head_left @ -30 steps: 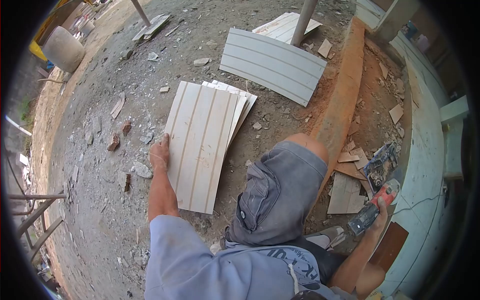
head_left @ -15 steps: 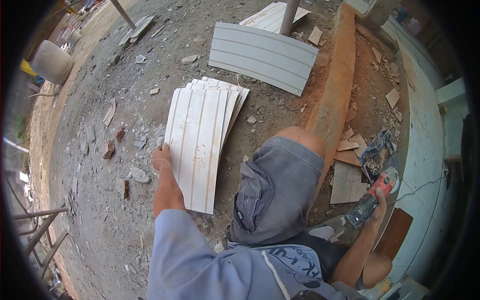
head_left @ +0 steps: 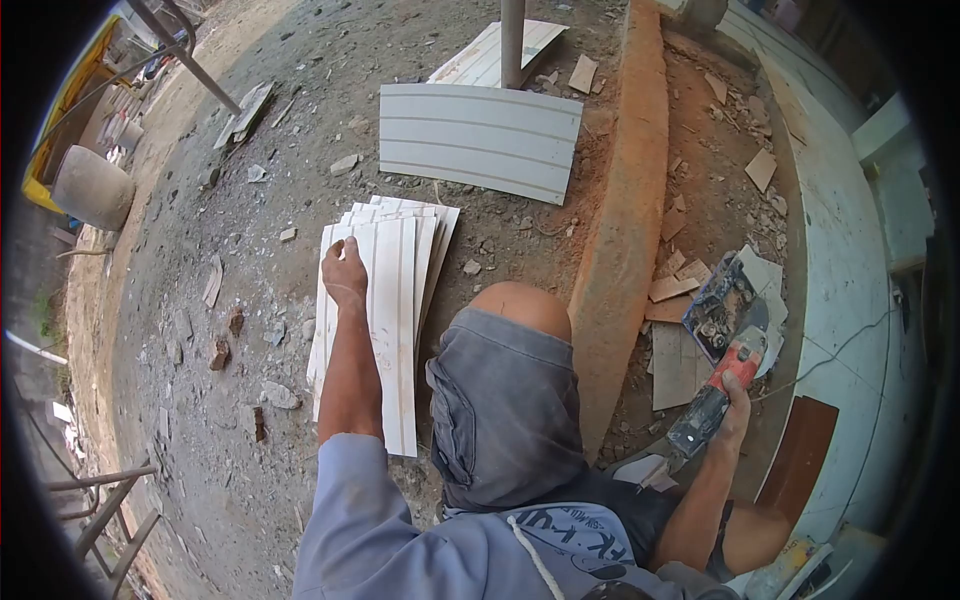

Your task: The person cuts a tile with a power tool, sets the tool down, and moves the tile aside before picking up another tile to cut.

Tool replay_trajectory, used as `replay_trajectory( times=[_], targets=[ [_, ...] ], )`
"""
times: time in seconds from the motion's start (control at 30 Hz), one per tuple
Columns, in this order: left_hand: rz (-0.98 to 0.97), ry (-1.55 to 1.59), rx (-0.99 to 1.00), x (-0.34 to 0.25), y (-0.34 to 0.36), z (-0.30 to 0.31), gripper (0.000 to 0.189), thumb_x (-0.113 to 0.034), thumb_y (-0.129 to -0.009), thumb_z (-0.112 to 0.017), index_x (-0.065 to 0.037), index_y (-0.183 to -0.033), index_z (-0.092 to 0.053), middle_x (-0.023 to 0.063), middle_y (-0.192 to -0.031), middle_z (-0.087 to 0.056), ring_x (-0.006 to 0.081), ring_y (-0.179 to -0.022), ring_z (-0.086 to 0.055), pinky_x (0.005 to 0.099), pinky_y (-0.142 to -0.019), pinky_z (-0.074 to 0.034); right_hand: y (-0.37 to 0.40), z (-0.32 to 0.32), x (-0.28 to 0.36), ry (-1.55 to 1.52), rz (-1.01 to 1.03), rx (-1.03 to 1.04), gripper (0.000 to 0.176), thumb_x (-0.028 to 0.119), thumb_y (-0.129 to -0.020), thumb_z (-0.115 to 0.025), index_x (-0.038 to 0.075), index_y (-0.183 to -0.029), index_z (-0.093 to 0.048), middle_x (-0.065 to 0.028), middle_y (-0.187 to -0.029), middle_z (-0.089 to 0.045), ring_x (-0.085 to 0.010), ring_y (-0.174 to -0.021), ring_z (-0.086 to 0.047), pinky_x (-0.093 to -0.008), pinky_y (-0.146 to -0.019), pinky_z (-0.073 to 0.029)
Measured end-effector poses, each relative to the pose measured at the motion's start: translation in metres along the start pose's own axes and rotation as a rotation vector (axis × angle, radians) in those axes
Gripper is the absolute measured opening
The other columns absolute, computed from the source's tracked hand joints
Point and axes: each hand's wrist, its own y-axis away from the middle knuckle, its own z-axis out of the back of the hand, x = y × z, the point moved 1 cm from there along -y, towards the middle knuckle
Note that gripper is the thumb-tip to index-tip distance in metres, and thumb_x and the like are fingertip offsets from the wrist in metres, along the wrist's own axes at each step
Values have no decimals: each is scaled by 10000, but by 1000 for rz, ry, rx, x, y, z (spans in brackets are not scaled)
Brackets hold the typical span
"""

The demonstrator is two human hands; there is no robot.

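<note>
My right hand (head_left: pixel 735 398) is wrapped round the body of a red-and-black angle grinder (head_left: pixel 712 408), held low at my right side; its head end points up and away from me. My left hand (head_left: pixel 345 272) is over the far left part of a stack of long white tiles (head_left: pixel 395 350) with tan stripes. Its fingers are bent together, and I cannot tell what is between them. The tiles lie on the ground, fanned unevenly, with edges showing at the far end and on both sides.
A striped grey-white tile (head_left: pixel 478 140) lies beyond the stack, near a metal post (head_left: pixel 512 50). A concrete kerb (head_left: pixel 630 190) runs along the right. Behind the grinder are a dirty blue-edged tray (head_left: pixel 722 305) and broken tile pieces (head_left: pixel 680 365). Rubble covers the ground.
My left hand has moved from the stack's left edge to over its far end. The top tile sits farther right, baring a tile edge on the left. My right hand still grips the grinder.
</note>
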Motion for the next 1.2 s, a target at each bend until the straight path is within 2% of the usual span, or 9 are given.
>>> replay_trajectory(
  times=[0.17, 0.33, 0.43, 0.53, 0.7, 0.77, 0.8, 1.0, 1.2],
  targets=[
    [-221, 149, 228, -142, -13, -83, 463, -400, -927, -605, 2, -1150, -665, 202, -1062, -697, 339, -979, -669, 407, -895, -509, -7, 5, 3, 14, -16, -6, 477, 332, -801, -713, -6, -1093, -544, -97, -798, -606, -189, -626, -618, -307, -589, -520],
    [-514, -135, 266, -264, -46, -156, 561, -445, -867, -677, -34, -1244, -614, 192, -1269, -608, 333, -1192, -572, 417, -985, -465, -29, 9, 4, 18, -11, -58, 483, 312, -789, -724, -13, -1095, -539, -89, -828, -603, -178, -657, -612, -304, -602, -515],
    [-770, -447, 333, -298, -70, -203, 696, -461, -801, -745, -119, -1367, -526, 111, -1465, -459, 289, -1403, -350, 476, -1112, -333, -40, 6, 8, 17, -35, -64, 472, 295, -790, -720, -14, -1097, -539, -88, -854, -602, -171, -688, -610, -296, -618, -510],
    [-775, -607, 394, -317, -94, -239, 850, -496, -729, -792, -145, -1430, -464, 107, -1521, -395, 268, -1466, -250, 521, -1144, -280, -50, 8, 5, 12, -57, -60, 480, 303, -787, -714, -12, -1106, -540, -88, -877, -604, -172, -717, -614, -299, -650, -508],
    [-836, -765, 526, -327, -121, -274, 947, -566, -673, -797, -113, -1432, -457, 104, -1501, -429, 295, -1435, -320, 580, -1139, -266, -62, 12, -6, 80, -79, -127, 482, 318, -783, -710, -7, -1093, -535, -96, -840, -608, -182, -672, -618, -309, -618, -522],
    [-658, -846, 825, -326, -129, -279, 929, -580, -655, -802, -106, -1394, -497, 124, -1429, -510, 305, -1378, -412, 600, -1132, -262, -66, 10, -9, 82, -62, -145, 464, 321, -791, -706, -3, -1070, -526, -106, -786, -611, -186, -602, -619, -311, -554, -537],
    [-712, -762, 714, -319, -125, -278, 840, -553, -645, -817, -110, -1316, -573, 129, -1339, -580, 312, -1277, -514, 543, -1111, -321, -68, 9, -10, 93, -71, -145, 467, 324, -790, -704, -5, -1070, -526, -107, -789, -611, -186, -607, -619, -310, -560, -537],
    [-954, -647, 712, -319, -127, -240, 664, -436, -630, -845, -114, -1183, -666, 111, -1119, -655, 299, -1091, -588, 424, -1009, -422, -68, -6, 0, 85, -134, -103, 506, 310, -770, -705, -16, -1120, -538, -89, -874, -609, -178, -723, -617, -302, -661, -505],
    [-1036, -700, 808, -287, -139, -189, 452, -397, -690, -809, -119, -1034, -719, 139, -982, -690, 325, -996, -629, 431, -912, -476, -62, -21, 10, 65, -85, -77, 494, 317, -779, -694, -13, -1109, -533, -102, -834, -610, -174, -679, -608, -295, -619, -504]
  ],
)
